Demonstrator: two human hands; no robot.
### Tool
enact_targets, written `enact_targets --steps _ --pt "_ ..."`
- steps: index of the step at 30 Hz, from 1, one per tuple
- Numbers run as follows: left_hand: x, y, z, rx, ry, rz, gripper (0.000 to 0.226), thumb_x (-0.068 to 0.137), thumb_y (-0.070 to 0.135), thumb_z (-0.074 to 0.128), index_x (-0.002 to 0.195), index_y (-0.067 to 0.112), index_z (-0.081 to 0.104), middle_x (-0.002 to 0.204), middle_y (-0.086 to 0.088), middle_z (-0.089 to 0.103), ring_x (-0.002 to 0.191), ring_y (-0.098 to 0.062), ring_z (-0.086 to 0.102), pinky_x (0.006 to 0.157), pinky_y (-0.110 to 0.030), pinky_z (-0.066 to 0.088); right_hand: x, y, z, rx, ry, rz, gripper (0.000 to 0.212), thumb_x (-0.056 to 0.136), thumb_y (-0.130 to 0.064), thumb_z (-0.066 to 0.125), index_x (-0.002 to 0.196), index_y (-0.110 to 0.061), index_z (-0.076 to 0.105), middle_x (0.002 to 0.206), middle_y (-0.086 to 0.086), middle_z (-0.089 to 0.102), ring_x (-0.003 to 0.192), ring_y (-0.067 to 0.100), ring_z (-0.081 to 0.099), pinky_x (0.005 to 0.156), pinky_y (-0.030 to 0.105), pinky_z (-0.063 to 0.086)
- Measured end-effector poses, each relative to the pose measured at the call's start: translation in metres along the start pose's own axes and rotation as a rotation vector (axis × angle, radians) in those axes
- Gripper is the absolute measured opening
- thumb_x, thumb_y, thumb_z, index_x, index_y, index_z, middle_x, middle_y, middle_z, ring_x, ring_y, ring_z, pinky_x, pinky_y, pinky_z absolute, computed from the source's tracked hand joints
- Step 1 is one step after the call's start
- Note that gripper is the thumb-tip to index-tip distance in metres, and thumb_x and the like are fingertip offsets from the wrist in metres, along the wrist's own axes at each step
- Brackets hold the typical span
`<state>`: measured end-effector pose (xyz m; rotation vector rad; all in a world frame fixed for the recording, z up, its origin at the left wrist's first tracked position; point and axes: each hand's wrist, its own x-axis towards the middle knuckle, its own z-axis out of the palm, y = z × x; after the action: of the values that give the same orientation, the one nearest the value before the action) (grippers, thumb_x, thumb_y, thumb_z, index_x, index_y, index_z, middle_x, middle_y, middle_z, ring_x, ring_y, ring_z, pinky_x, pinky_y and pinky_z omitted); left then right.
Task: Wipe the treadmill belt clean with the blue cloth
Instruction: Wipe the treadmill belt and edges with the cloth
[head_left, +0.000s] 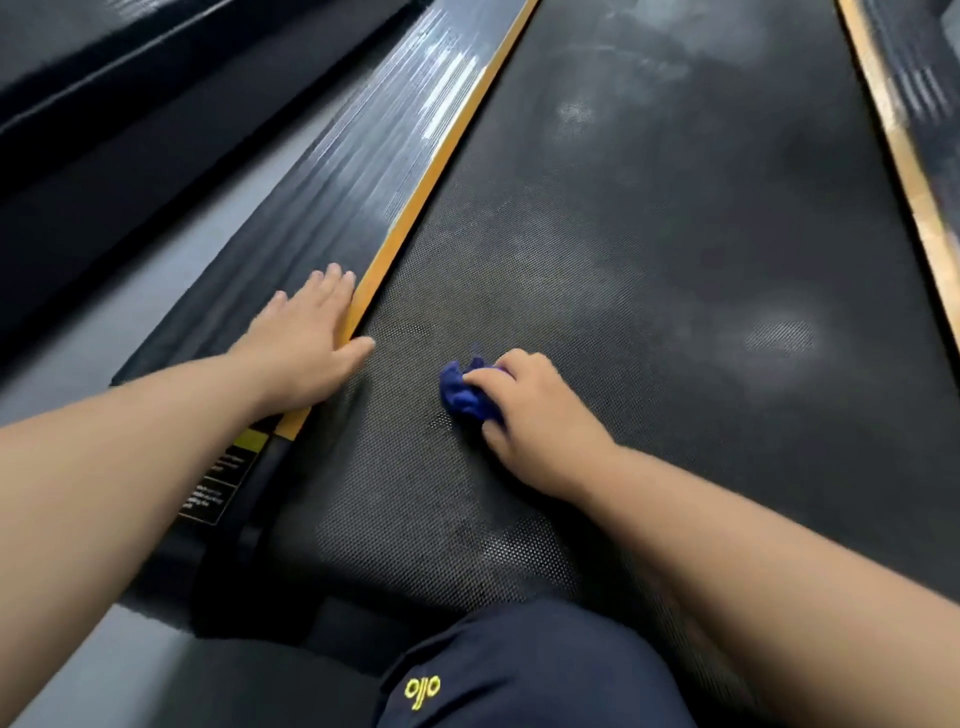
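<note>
blue cloth (464, 393) bunched, apparently under right fingers (511, 371)

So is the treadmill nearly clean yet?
Not nearly. No part looks clearly finished. The right hand grips the blue cloth, pressing it on the belt near the close end, while the left hand rests flat on the side rail. Pale smudges show ahead and farther up, so most of the belt is left.
</note>
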<state>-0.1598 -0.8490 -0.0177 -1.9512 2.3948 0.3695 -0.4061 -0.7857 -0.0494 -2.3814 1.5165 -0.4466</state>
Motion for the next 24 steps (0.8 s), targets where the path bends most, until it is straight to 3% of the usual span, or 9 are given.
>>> enact_targets --steps 2,5,6,12,15,18,20,22,24 --pt "-0.005 -0.01 0.0 -0.008 0.028 0.05 0.064 0.099 0.039 0.034 0.152 0.018 0.005 0.16 0.002 -0.001 0.146 -0.012 0.001 0.118 -0.035 0.003 0.018 0.024 -0.007 -0.098 0.065 0.022 0.043 0.079 -0.029 0.043 0.117 -0.017 0.059 0.108 0.012 0.054 0.099 0.034 0.049 0.089 0.039 0.044" --pt "-0.013 -0.012 0.008 -0.034 0.112 0.075 0.055 0.101 0.03 0.03 0.152 0.017 0.012 0.159 0.003 0.004 0.146 -0.011 0.003 0.117 -0.031 0.0 0.048 0.045 -0.016 -0.065 0.188 0.39 0.036 0.087 -0.022 0.049 0.122 -0.016 0.057 0.117 0.014 0.048 0.108 0.035 0.043 0.093 0.037 0.038" --pt "-0.014 -0.01 0.01 -0.065 0.141 0.068 0.053 0.102 0.027 0.03 0.151 0.017 0.016 0.159 0.003 0.007 0.146 -0.01 0.005 0.116 -0.029 -0.001 0.051 0.038 -0.012 -0.067 0.193 0.417 0.036 0.086 -0.02 0.052 0.122 -0.015 0.057 0.118 0.014 0.048 0.108 0.035 0.042 0.093 0.037 0.037" --pt "-0.012 -0.009 0.011 -0.146 0.216 0.043 0.047 0.101 0.019 0.034 0.148 0.012 0.028 0.157 0.001 0.019 0.145 -0.01 0.012 0.114 -0.023 -0.003 0.025 -0.029 0.011 0.049 -0.025 -0.067 0.037 0.083 -0.023 0.057 0.12 -0.017 0.057 0.111 0.01 0.05 0.099 0.029 0.043 0.089 0.04 0.042" --pt "-0.012 -0.008 0.012 -0.157 0.223 0.042 0.047 0.101 0.018 0.033 0.148 0.012 0.029 0.157 0.002 0.019 0.145 -0.01 0.012 0.115 -0.024 -0.002 0.054 -0.007 0.004 -0.014 0.026 -0.041 0.037 0.085 -0.023 0.056 0.121 -0.019 0.056 0.114 0.01 0.048 0.103 0.029 0.042 0.091 0.04 0.041" --pt "-0.013 -0.01 0.014 -0.153 0.222 0.042 0.047 0.101 0.019 0.031 0.148 0.014 0.027 0.157 0.004 0.018 0.145 -0.009 0.01 0.115 -0.023 -0.004 0.102 0.016 -0.003 -0.073 0.127 0.247 0.035 0.089 -0.024 0.052 0.122 -0.016 0.055 0.118 0.013 0.046 0.109 0.032 0.04 0.092 0.039 0.038" --pt "-0.012 -0.011 0.015 -0.146 0.23 0.04 0.048 0.101 0.019 0.03 0.148 0.014 0.026 0.157 0.005 0.017 0.145 -0.007 0.009 0.114 -0.021 -0.005 0.12 0.007 0.002 -0.052 0.138 0.327 0.034 0.089 -0.025 0.051 0.121 -0.016 0.056 0.118 0.014 0.047 0.111 0.032 0.04 0.092 0.039 0.039" --pt "-0.01 -0.011 0.015 -0.143 0.242 0.039 0.048 0.101 0.018 0.031 0.148 0.014 0.026 0.157 0.005 0.017 0.145 -0.007 0.009 0.113 -0.02 -0.005 0.116 -0.017 0.014 -0.046 0.095 0.208 0.033 0.086 -0.026 0.052 0.117 -0.017 0.059 0.115 0.013 0.049 0.109 0.032 0.043 0.092 0.037 0.041" --pt "-0.01 -0.011 0.015 -0.146 0.254 0.042 0.047 0.1 0.016 0.033 0.147 0.012 0.028 0.157 0.003 0.018 0.145 -0.008 0.01 0.112 -0.019 -0.006 0.09 -0.048 0.03 -0.025 0.052 -0.035 0.034 0.084 -0.026 0.054 0.116 -0.018 0.06 0.111 0.011 0.051 0.105 0.031 0.045 0.092 0.038 0.042"
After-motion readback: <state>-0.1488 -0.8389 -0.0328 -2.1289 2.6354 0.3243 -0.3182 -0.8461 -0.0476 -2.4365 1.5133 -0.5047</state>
